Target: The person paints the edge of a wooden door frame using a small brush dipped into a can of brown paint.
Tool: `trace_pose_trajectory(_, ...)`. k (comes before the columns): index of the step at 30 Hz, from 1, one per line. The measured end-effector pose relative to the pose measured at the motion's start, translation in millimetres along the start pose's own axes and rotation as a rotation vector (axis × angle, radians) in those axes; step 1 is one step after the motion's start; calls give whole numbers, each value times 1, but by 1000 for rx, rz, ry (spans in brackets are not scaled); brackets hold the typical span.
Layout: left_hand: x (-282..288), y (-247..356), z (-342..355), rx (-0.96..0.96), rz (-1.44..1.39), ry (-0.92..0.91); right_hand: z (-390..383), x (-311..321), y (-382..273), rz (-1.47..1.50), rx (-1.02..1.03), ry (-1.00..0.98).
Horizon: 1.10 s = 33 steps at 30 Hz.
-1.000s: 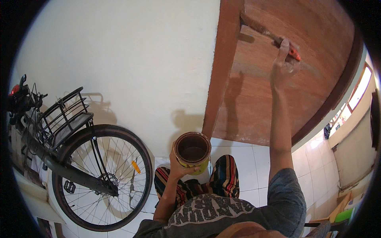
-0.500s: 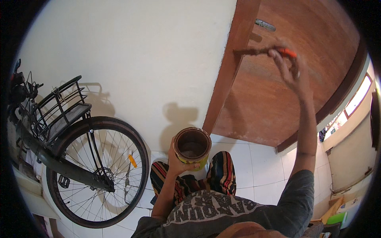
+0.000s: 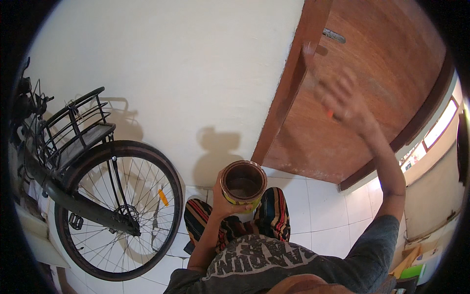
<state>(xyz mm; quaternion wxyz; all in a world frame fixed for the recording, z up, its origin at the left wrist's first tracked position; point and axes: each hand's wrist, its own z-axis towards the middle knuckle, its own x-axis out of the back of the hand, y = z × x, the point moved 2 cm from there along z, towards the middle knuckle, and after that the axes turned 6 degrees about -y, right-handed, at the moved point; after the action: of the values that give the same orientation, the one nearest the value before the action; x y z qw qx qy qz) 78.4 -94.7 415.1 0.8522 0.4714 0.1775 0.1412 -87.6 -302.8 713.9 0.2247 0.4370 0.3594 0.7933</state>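
Observation:
My left hand (image 3: 223, 205) is wrapped round an open paint can (image 3: 240, 200) with a yellow-green label, held above my lap. Brown paint residue coats its inner wall, and there is some brownish paint at the bottom. My right hand (image 3: 341, 98) is raised in front of the brown wooden door (image 3: 372, 63), blurred by motion. It grips a paintbrush whose orange handle end (image 3: 330, 114) shows below the fingers. The smeared brush head points up at the brown door frame (image 3: 288, 93); whether it touches the frame, I cannot tell.
A bicycle (image 3: 88, 200) with a black front basket (image 3: 78, 125) stands at the left against the cream wall (image 3: 196, 63). White tiles (image 3: 313, 208) cover the floor. A slot (image 3: 334, 36) is cut in the door. Bright openings (image 3: 440, 122) and a green object (image 3: 415, 272) lie at the right.
My right hand has come down and slightly left, and the brush has swung from sideways to pointing up. The paint can has shifted a little to the right in my left hand.

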Motion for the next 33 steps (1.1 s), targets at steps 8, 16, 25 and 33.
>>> trace_pose_trajectory(8,1,1,-2,-16,-14,1,13,18,24,513,-389,-82)
trace_pose_trajectory(16,-5,4,-5,2,-1,-23,77,79,87,57,-234,477)
trace_pose_trajectory(25,-7,-1,-6,-54,23,-14,11,-11,16,-106,41,61)
trace_pose_trajectory(33,-13,3,4,24,40,-45,23,19,-1,440,-95,-143)
